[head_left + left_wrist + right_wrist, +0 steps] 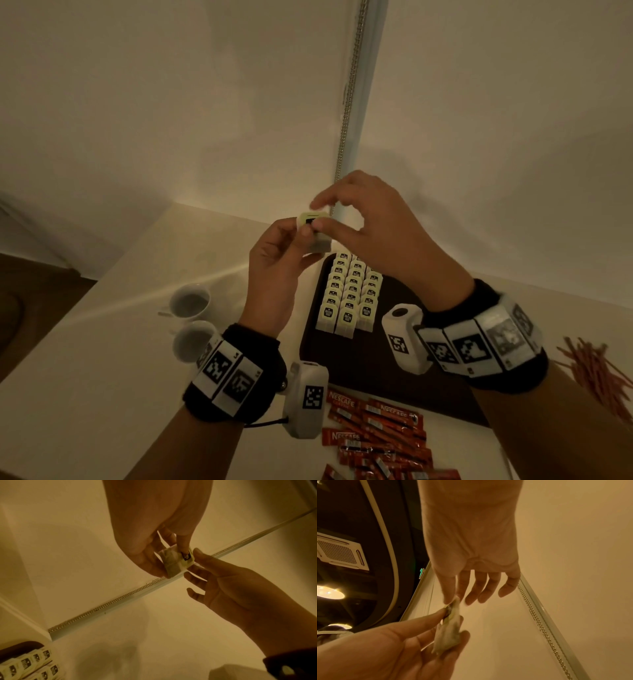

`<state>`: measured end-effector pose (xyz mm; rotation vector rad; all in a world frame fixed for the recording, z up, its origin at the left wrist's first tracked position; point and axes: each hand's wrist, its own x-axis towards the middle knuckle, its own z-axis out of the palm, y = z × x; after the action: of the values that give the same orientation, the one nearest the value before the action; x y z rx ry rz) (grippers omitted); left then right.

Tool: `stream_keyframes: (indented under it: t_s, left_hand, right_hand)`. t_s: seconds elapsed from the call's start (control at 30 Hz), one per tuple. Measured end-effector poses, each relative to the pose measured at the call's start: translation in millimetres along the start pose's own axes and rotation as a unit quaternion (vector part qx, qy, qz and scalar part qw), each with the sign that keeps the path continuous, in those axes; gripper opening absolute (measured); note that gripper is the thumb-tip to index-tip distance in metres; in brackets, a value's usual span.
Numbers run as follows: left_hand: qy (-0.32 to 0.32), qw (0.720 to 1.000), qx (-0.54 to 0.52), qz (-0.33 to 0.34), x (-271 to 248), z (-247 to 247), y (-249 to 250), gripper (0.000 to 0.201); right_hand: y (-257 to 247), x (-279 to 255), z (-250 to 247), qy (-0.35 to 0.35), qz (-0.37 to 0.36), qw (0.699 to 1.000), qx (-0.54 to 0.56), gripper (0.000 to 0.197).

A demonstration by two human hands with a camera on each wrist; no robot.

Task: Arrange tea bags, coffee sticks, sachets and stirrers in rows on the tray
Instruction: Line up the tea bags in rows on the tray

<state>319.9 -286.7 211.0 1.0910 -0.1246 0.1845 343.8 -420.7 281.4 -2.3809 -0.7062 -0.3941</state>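
Two plain cream walls meet behind my smooth pale table (144, 394), where a dark rounded-corner tray (363, 363) holds paper tea bags in rows (349, 298). My left hand (274, 270) and right hand (373, 222) both pinch one small crinkled paper tea bag (313, 229) above the tray's far end.

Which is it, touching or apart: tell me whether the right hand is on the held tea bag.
Touching. The left wrist view shows the right hand pinching the tagged end of the tea bag, which the left hand also holds.
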Motion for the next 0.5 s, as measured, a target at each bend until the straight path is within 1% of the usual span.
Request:
stream_keyframes:
  t_s: [0.07, 0.13, 0.3, 0.5]
  left_hand:
    - [-0.019, 1.0, -0.008, -0.014, 0, 0, -1, 0.023]
    - [-0.032, 0.999, -0.007, -0.025, -1, 1, -5, 0.028]
    - [-0.031, 0.998, 0.004, -0.049, -3, 2, -10, 0.022]
    - [-0.018, 0.995, -0.044, -0.084, -2, 3, -14, 0.024]
  right_hand:
    - [0, 5, -2, -0.004, 0.007, 0.999, 0.033, 0.013]
    - [-1, 8, -5, 0.005, 0.025, 0.997, 0.071, 0.005]
    - [-1, 10, -7, 0.022, 0.047, 0.995, 0.087, 0.006]
    - [1, 8, -5, 0.029, 0.068, 0.992, 0.098, 0.004]
